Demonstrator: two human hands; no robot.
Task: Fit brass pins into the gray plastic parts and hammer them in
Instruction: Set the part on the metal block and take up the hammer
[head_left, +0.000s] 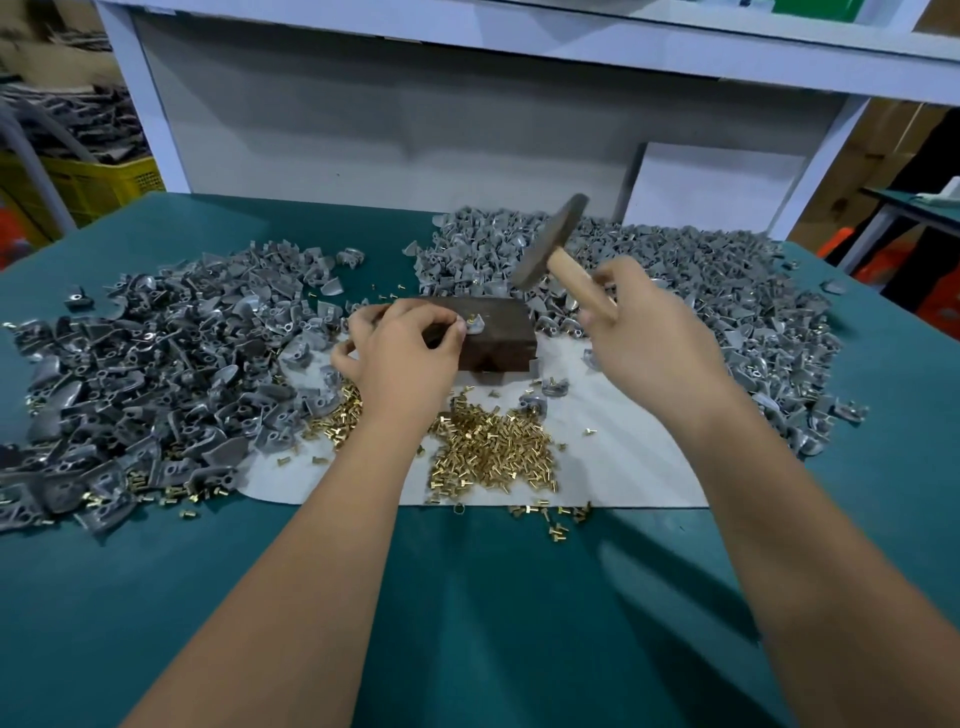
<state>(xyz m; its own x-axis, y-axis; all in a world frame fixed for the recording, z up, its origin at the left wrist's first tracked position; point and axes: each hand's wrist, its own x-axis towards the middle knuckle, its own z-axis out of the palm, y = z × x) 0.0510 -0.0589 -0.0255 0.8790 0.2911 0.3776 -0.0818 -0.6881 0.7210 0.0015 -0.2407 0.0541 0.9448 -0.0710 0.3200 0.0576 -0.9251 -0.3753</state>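
The left hand (400, 343) is pinching a gray plastic part (475, 326) with its fingertips, holding it on top of the dark block (493, 338) near the middle of the green table (467, 597). A brass pin (470, 320) is standing in that part. The right hand (644, 332) is gripping the wooden handle of the hammer (553, 241), fingers wrapped round it, with the head raised above the block. A heap of loose brass pins (488, 447) is lying on a white sheet (634, 457) just in front of the block. Piles of gray parts are spreading toward the left edge (145, 364) and the far right corner (701, 291).
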